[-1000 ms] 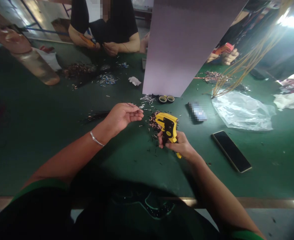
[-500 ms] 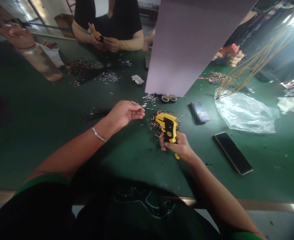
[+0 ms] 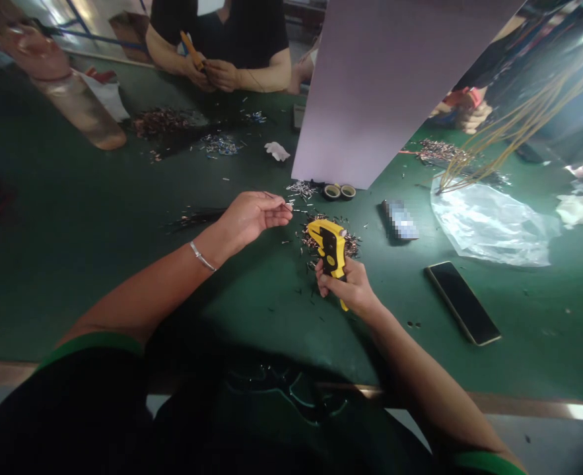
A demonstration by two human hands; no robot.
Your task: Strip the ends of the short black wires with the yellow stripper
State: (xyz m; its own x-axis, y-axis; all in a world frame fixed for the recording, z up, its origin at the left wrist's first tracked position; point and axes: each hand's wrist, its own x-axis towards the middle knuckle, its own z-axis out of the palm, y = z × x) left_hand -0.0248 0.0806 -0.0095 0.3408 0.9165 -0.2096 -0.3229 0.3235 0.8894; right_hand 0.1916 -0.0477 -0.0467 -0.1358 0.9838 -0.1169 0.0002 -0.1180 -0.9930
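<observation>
My right hand (image 3: 348,284) is wrapped round the handles of a yellow and black wire stripper (image 3: 331,245), its head pointing up and to the left. Beneath that head lies a pile of small copper-coloured wire pieces (image 3: 353,245). To the left, my left hand (image 3: 254,214) is closed in a pinch on a thin dark wire, its end showing at the fingertips. Small silvery terminals (image 3: 302,189) are scattered just beyond those fingers. A bundle of dark wires (image 3: 197,216) lies left of my left wrist.
A pale upright panel (image 3: 355,92) stands ahead, with tape rolls (image 3: 339,192) at its foot. To the right lie a smartphone (image 3: 463,303), a small blurred-out box (image 3: 400,220) and a plastic bag (image 3: 494,221). Across the table a person's hands (image 3: 212,74) hold an orange-handled tool. A bottle (image 3: 80,112) is at left.
My left fingers have drawn together at the tips near the terminals. The wire stripper has shifted slightly left and turned a little in my right hand. The whole view has moved slightly.
</observation>
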